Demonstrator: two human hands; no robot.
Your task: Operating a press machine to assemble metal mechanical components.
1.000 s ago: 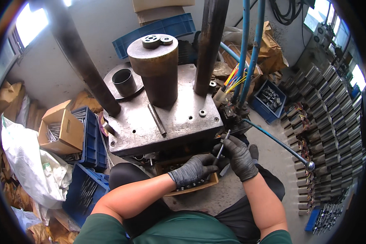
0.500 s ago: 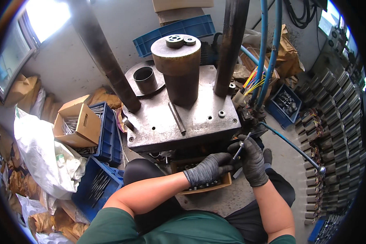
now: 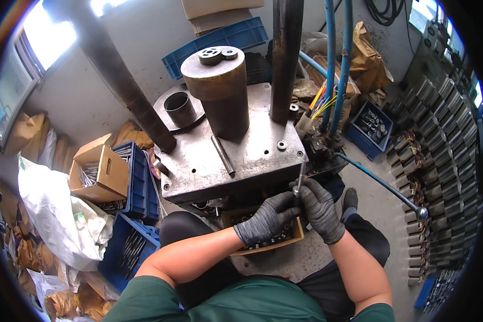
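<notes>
In front of the press bed, my right hand [image 3: 320,210], in a dark grey glove, grips a thin metal shaft [image 3: 303,169] that stands nearly upright. A small shiny ring-shaped part [image 3: 295,190] shows on the shaft, just by the fingertips. My left hand [image 3: 267,219], gloved alike, has its fingers closed around the shaft's lower end, which they mostly hide. Below the hands, a cardboard box [image 3: 263,248] holds several small metal parts. The steel press bed [image 3: 198,185] bears a loose round rod [image 3: 222,155] and a small bearing-like ring [image 3: 282,145].
Two thick columns [image 3: 283,64] rise from the bed, beside a broad steel cylinder [image 3: 217,102] topped with two round parts. Blue crates [image 3: 150,236] of shafts and a carton [image 3: 112,174] stand left. Stacked metal cores [image 3: 440,161] line the right, near a ball-ended lever [image 3: 422,213].
The shaft has swung from a slant to nearly upright, and my hands have come closer together around it. The whole view has shifted slightly, with the press now further left.
</notes>
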